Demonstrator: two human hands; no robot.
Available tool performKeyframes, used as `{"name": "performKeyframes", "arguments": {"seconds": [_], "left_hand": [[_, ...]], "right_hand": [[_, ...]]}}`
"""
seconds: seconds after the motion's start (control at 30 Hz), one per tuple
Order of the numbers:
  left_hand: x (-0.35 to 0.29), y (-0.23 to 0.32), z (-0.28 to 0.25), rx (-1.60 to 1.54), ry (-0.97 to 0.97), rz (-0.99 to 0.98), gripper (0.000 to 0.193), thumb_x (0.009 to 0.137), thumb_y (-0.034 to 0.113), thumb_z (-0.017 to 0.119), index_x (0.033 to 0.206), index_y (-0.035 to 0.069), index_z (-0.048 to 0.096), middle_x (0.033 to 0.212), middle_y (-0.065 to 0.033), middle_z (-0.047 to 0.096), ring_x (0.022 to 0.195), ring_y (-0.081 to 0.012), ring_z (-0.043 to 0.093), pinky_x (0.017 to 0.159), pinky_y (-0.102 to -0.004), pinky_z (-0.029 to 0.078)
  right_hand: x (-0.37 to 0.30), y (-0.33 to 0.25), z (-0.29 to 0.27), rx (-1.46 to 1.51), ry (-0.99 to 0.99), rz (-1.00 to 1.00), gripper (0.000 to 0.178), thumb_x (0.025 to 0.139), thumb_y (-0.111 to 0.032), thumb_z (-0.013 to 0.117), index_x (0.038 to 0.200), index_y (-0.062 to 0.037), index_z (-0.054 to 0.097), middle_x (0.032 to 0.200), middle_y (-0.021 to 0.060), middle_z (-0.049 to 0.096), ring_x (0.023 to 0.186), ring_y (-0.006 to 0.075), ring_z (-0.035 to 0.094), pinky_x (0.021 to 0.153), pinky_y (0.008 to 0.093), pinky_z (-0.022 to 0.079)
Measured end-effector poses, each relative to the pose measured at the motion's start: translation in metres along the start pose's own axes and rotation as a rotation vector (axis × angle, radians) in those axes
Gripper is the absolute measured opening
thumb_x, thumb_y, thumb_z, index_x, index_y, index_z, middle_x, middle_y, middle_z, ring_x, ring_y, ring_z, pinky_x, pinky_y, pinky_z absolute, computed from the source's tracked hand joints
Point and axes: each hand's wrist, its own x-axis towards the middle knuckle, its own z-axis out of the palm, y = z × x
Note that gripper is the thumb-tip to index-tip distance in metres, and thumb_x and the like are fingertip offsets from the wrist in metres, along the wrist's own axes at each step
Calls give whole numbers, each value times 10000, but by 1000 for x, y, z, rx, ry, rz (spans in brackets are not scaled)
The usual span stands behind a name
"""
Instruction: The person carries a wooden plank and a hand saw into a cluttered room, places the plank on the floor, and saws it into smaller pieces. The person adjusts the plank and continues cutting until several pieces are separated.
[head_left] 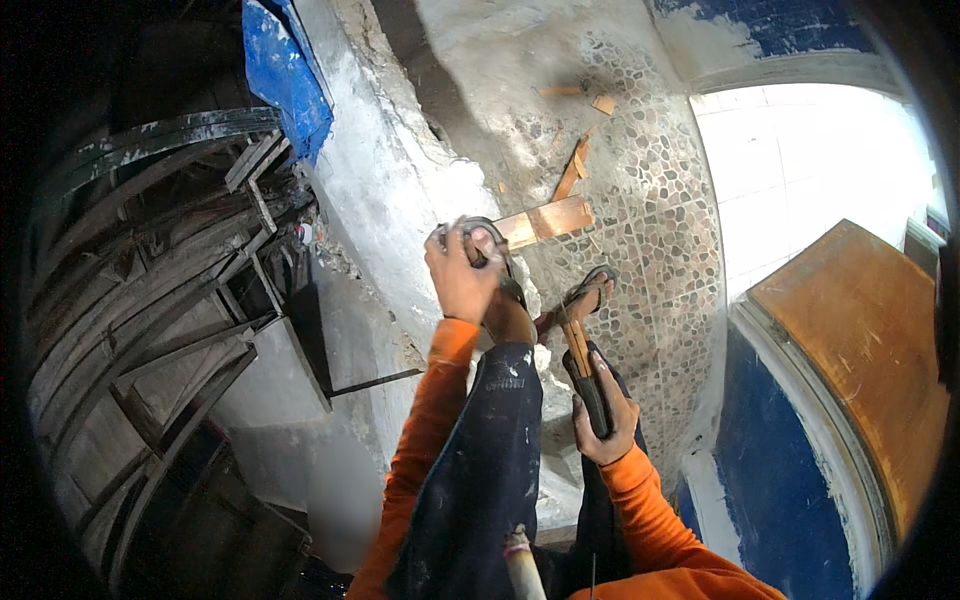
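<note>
My left hand (462,278) is down at my sandalled left foot (508,300), its fingers curled and partly blurred. Whatever it holds there, if anything, cannot be made out. A flat wooden board (548,222) reaches right from beside that foot. In my right hand (612,418) is a tool with a dark, thick body (590,395) and a light wooden part (576,340); its exact kind is unclear. My fingers are wrapped round the dark part, above my right leg. The wooden part points toward my sandalled right foot (590,288).
Wood scraps (574,168) lie on the pebble-patterned floor (660,230). My left foot rests on a broken white wall edge (400,190). Dark wooden framing (150,340) fills the left. At right stands a brown wooden panel (855,340) above a blue wall (770,450). A pale stick (524,572) juts up below.
</note>
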Motion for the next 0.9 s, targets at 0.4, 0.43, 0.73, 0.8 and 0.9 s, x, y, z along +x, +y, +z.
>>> {"name": "performKeyframes", "arguments": {"seconds": [0.4, 0.43, 0.73, 0.8, 0.9], "left_hand": [[-17, -1, 27, 511, -196, 426, 456, 889, 96, 518, 1345, 73, 535, 1394, -173, 464, 1327, -373, 396, 1136, -508, 306], [-24, -5, 36, 558, -164, 394, 490, 888, 84, 523, 1377, 70, 497, 1434, -187, 427, 1348, -398, 372, 1131, -511, 326], [-27, 2, 36, 319, -270, 282, 544, 878, -36, 489, 1416, -2, 414, 1440, -202, 378, 1378, -456, 297, 1117, -503, 361], [-24, 2, 34, 287, -248, 322, 575, 837, -16, 523, 1404, -19, 422, 1435, -199, 383, 1369, -442, 309, 1122, -518, 337], [-33, 17, 43, 435, -258, 259, 583, 831, 42, 555, 1390, -56, 418, 1449, -200, 372, 1370, -440, 308, 1136, -563, 289]], "right_hand": [[-1, 7, 2, -33, -11, 59, 562, 825, -59, 602, 1341, 121, 476, 1188, 299, 640, 1025, 312, 698, 866, 335, 536], [1, 9, 3, -53, -31, -8, 587, 803, -24, 611, 1352, 123, 463, 1208, 305, 627, 938, 295, 711, 800, 316, 541], [3, 10, 4, -153, -24, -173, 619, 764, 38, 623, 1352, 139, 455, 1227, 323, 611, 752, 255, 738, 654, 281, 553], [4, 13, -5, -225, -25, -215, 621, 772, 36, 615, 1360, 138, 446, 1197, 320, 628, 754, 245, 739, 648, 283, 555], [8, 11, -10, -192, -15, -147, 625, 781, 29, 607, 1370, 141, 429, 1138, 308, 657, 777, 248, 742, 657, 289, 562]]}}
